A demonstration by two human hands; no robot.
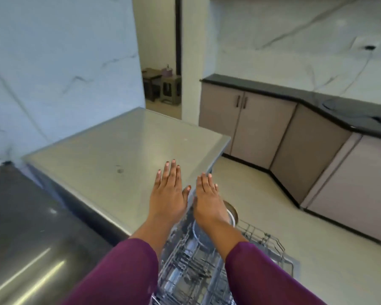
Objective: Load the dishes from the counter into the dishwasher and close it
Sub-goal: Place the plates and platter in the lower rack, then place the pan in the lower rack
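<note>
The grey counter top [110, 150] fills the middle of the head view with no dishes on it. My left hand [168, 190] is stretched out flat over its near right corner, fingers straight, holding nothing. My right hand [205, 194] is beside it, just past the counter's edge, also flat and empty. Below both forearms the dishwasher's wire rack [194, 267] is pulled out. A round metal dish [232, 214] stands in the rack, partly hidden under my right wrist. Both sleeves are purple.
A dark shiny appliance top [31, 238] lies at the lower left. Beige cabinets [262, 126] under a black worktop [317, 100] run along the right wall. Open tiled floor [262, 194] lies between them and the rack. A doorway [161, 62] opens behind the counter.
</note>
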